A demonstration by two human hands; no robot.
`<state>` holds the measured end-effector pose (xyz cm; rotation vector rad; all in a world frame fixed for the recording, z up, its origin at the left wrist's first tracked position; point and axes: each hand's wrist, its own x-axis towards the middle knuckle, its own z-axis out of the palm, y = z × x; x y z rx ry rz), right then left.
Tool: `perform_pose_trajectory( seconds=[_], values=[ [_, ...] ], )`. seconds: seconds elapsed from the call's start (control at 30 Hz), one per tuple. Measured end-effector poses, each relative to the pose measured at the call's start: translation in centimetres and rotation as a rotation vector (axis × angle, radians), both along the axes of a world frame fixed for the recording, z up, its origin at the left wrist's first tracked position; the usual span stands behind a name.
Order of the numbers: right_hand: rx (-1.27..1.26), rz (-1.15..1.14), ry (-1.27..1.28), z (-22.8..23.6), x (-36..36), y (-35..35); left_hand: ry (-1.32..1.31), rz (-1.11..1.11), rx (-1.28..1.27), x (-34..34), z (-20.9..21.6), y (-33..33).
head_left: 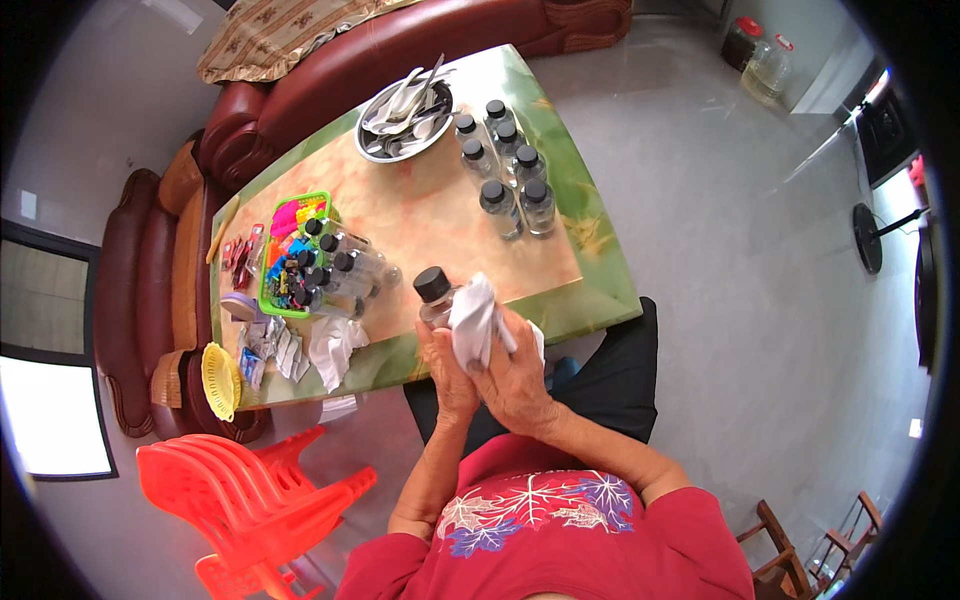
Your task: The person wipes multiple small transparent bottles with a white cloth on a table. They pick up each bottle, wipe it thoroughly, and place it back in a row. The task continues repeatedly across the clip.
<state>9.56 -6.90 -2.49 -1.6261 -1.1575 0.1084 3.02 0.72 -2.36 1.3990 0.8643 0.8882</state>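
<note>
Close in front of me, over the table's near edge, my left hand point(452, 382) is wrapped round a clear bottle point(434, 312) with a black cap point(432, 284). The bottle stands nearly upright, its lower part covered by my fingers. My right hand point(517, 385) presses a white cloth point(474, 322) against the bottle's right side. Several similar capped bottles point(500, 212) stand upright in a group at the far right of the table. More bottles point(345, 275) lie tilted at the left, leaning over a green basket point(266, 262) of small colourful items.
A metal bowl point(362, 146) of spoons sits at the table's point(400, 215) far side. White cloth point(336, 350), small packets point(288, 355) and a yellow basket point(220, 382) lie along its near left. Red stacked chairs point(235, 500) stand at lower left, a brown sofa point(330, 75) behind.
</note>
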Motion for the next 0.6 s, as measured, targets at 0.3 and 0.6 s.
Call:
perform_pose_trajectory(
  seconds=[0.3,0.6],
  values=[
    [0.092,0.500,0.381,3.2,6.3,1.8,-0.257,-0.355,-0.194,-1.6,-1.1,-1.0],
    [-0.046,0.600,0.999,3.6,6.6,1.5,0.340,-0.421,0.735,-2.9,1.1,0.8]
  ],
)
